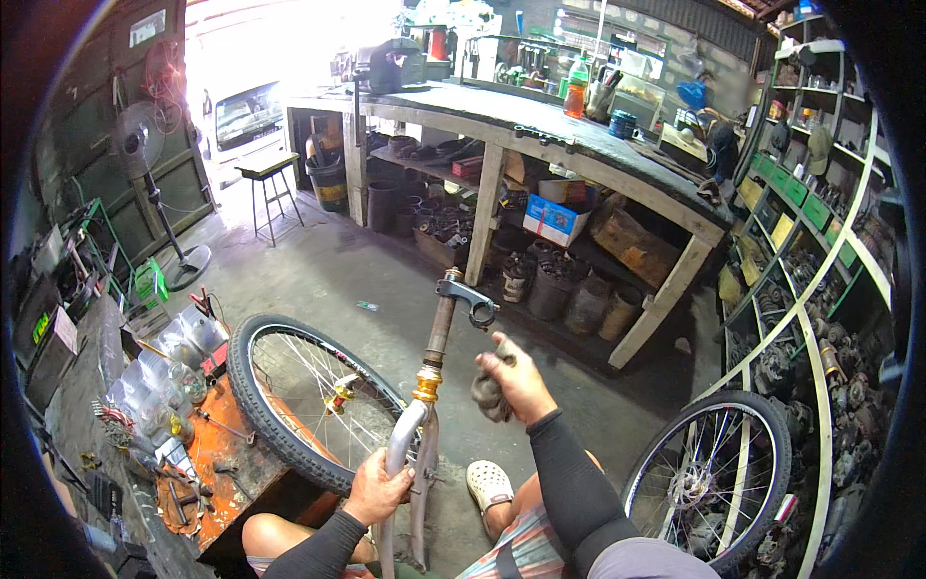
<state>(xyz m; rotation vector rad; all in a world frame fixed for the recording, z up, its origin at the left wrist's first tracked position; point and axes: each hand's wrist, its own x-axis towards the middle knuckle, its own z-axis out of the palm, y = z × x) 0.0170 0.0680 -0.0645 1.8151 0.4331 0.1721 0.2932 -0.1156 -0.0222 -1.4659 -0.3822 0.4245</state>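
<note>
Between my knees, I am steadying 1 silver-grey bicycle fork with a rusty steerer tube (424,405), its long axis running nearly upright, leaning slightly right toward the grey stem clamp (468,294) at top. My left hand (378,487) is wrapping closed around the fork's curved blade, low down. My right hand (516,381) is pinching 1 dark grey crumpled rag (489,393), hovering just right of the gold-coloured headset ring (426,384), nearer to it than the left. 1 spoked black-tyred wheel (309,400) is leaning just behind the fork.

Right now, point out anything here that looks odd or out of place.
The bicycle fork gripped by the left hand stands wheel-less, stem up. Its wheels are off: one leans by the orange stand, another by the shelves. The right hand holds a grey rag.
</note>
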